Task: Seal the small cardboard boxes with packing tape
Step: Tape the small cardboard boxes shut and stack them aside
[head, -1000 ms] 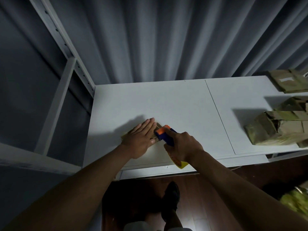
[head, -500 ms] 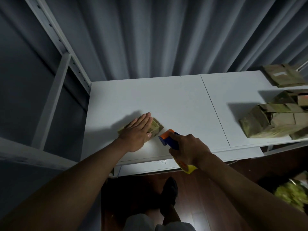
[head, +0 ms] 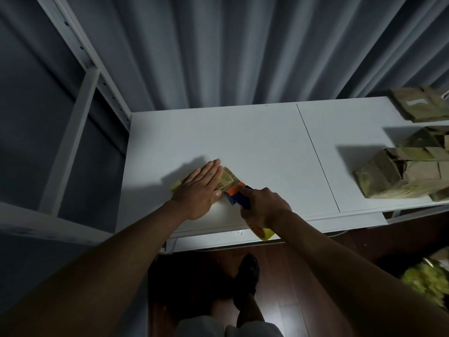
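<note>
Two hands were down on the white desk (head: pixel 243 132), which ran wide beneath grey curtains (head: pixel 218 49), with a white shelf frame (head: pixel 73 117) at its left. Over on the right end, a pile of small cardboard boxes (head: pixel 398 176) waited, more of them stacked behind (head: pixel 420 107). Near the front edge sat one small box (head: pixel 227 180), and the left hand (head: pixel 201 188) lay flat across its top, fingers straight, pressing it down. Just beside it the right hand (head: pixel 264 206) had its grip curled round the tape dispenser (head: pixel 239 195), blue body, orange nose touching the box's right side, yellow end poking out below the wrist
</note>
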